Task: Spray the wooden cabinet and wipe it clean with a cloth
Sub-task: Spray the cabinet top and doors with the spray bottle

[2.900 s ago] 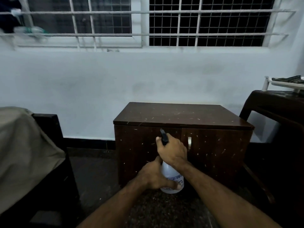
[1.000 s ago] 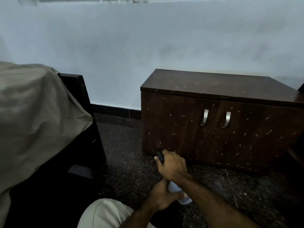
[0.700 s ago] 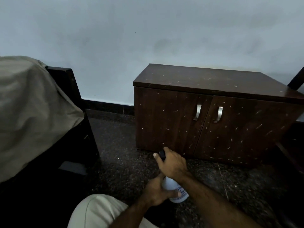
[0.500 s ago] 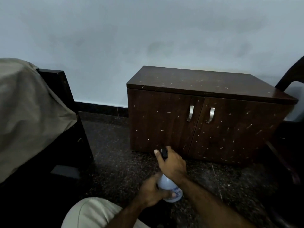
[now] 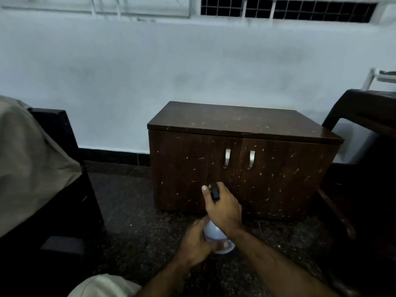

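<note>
Before cabinet (image 5: 242, 155), hands gripping spray bottle (image 5: 216, 236)

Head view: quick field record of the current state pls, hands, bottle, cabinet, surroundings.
right hand: grips the black spray head of the spray bottle, nozzle toward the cabinet
left hand: holds the white bottle body from the side
wooden cabinet: both doors closed, two metal handles, pale flecks on top and doors
cloth for wiping: none in either hand
left of cabinet: dark furniture draped with beige fabric
right of cabinet: dark chair
floor: dark speckled stone
</note>
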